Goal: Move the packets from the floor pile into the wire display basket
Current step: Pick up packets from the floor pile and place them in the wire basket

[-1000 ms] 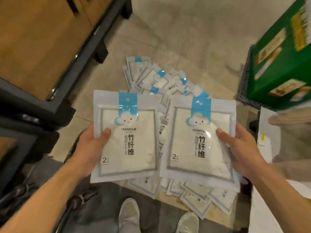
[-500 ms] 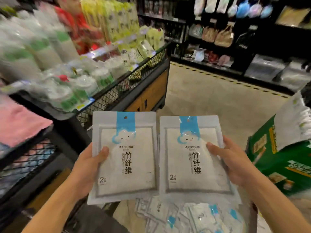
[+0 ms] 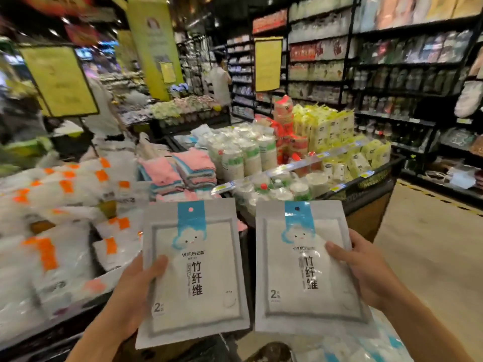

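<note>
Two packets are being carried upright: the left hand [image 3: 130, 291] is gripping one packet [image 3: 193, 273], the right hand [image 3: 366, 273] another [image 3: 305, 267]; keeping each grip firm and level, the basket [image 3: 366, 178] probably lying toward one o'clock

Tall stocked shelves [image 3: 392, 74], beige tiled floor [image 3: 431, 244]

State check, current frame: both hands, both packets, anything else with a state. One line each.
left hand: grips the left packet, thumb across its face
right hand: grips the right packet, thumb across its face
left packet: held upright, face to the camera, not yet in a basket
right packet: held upright beside the left one, apart from it
pink towels: folded, stacked on the display
floor pile: partly visible at the bottom edge, blurred
</note>
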